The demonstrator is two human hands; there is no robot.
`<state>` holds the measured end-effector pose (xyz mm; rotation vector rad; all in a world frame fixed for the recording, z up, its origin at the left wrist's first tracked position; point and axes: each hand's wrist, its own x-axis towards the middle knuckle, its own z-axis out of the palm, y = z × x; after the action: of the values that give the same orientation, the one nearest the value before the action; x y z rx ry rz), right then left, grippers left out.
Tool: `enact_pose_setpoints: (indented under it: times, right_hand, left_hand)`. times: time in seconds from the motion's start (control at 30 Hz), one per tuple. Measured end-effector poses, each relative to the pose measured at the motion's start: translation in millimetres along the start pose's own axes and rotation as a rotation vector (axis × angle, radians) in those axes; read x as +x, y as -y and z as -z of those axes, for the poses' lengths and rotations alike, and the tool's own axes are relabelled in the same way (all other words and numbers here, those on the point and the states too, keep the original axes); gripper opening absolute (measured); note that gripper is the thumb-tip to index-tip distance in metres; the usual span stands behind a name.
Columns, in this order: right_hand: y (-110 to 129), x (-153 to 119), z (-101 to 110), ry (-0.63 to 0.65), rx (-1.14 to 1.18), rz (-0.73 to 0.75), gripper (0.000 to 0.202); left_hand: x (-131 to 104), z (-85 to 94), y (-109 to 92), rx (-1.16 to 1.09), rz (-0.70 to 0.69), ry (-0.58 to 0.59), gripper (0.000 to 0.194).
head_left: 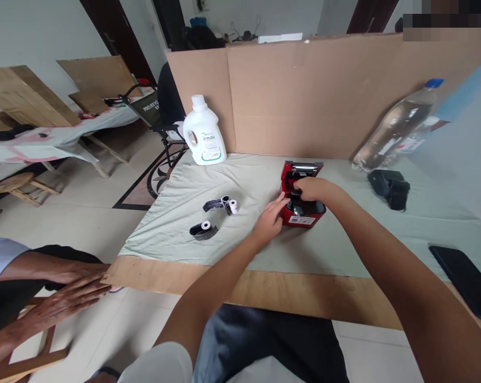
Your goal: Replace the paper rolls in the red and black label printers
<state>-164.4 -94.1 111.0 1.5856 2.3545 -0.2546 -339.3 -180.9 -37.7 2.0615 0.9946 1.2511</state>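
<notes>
A red box-like device stands on the cloth-covered table with its lid raised. My left hand rests against its left side, fingers stretched out. Inside the opening is my right hand, its fingers bent down and partly hidden, so what they touch cannot be made out. Left of the device lie small paper rolls with dark wrapping, one nearer the front and a pair farther back.
A white jug stands at the back left before a cardboard panel. Rightward are a large bottle, a black strapped object and a black phone. Another person's hands rest at the table's left corner.
</notes>
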Motion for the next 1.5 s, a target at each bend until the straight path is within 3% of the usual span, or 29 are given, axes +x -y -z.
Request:
enact_pose_setpoints:
  times: [0.1,0.2,0.33,0.43,0.5,0.63,0.73,0.83,0.93,1.13,1.23,1.3,1.4,1.43,1.5]
  right_hand:
    - [-3.2,-29.8,15.0,-0.186,0.020,0.051,0.017]
    - [3.8,-52.8,38.4,-0.340,0.195,0.140,0.011]
    - [45.5,-41.9,55.6,-0.458,0.643,0.212,0.027]
    - [97.6,-4.1,48.2,-0.354,1.022,0.139,0.033]
    - [135.2,25.8,37.5,-0.238,1.221,0.126,0.025]
    - [196.5,78.9,15.5,-0.025,1.486,0.119,0.023]
    - [218.9,110.0,2.3,-0.156,1.308,0.053,0.033]
    - [224.6,133.0,-9.1,-0.273,0.837,0.087,0.050]
    - [224.7,145.9,-17.0,-0.186,0.503,0.130,0.043]
    - [222.0,152.4,-16.2,-0.082,0.404,0.103,0.036]
    - [218.5,142.6,-10.2,-0.092,0.384,0.094,0.051]
    - [218.8,125.4,-6.1,-0.214,0.404,0.086,0.060]
    - [228.4,86.3,-1.9,-0.382,0.504,0.221,0.041]
    - [234.0,72.4,-1.5,-0.354,0.521,0.311,0.035]
    - [247.1,47.9,-2.2,-0.181,0.454,0.460,0.031]
  left_hand:
    - [0.1,-0.8,2.0,0.007,-0.012,0.015,0.082]
    - [-0.3,-1.2,2.7,0.013,-0.014,0.014,0.077]
    - [-0.1,0.0,-4.3,0.069,-0.054,0.010,0.072]
    - [0.3,-0.8,-10.4,0.115,-0.047,0.008,0.070]
    - [-0.7,-2.1,-11.6,0.112,-0.028,0.017,0.070]
    - [-5.2,-2.6,-7.4,0.060,-0.006,0.041,0.077]
    - [-6.4,-1.8,-1.3,0.071,-0.029,0.071,0.069]
    - [-4.9,-0.9,4.8,0.104,-0.042,0.103,0.067]
    - [-3.8,2.0,6.2,0.127,-0.029,0.153,0.068]
    - [-0.7,15.9,-9.9,0.134,0.051,0.217,0.065]
    - [1.0,17.2,-12.7,0.141,0.054,0.216,0.064]
    - [1.8,13.6,-9.5,0.160,0.039,0.202,0.066]
    - [3.8,6.0,-1.8,0.189,0.035,0.183,0.073]
    - [4.7,4.0,0.2,0.195,0.038,0.192,0.074]
    - [6.0,1.6,2.1,0.207,0.042,0.199,0.076]
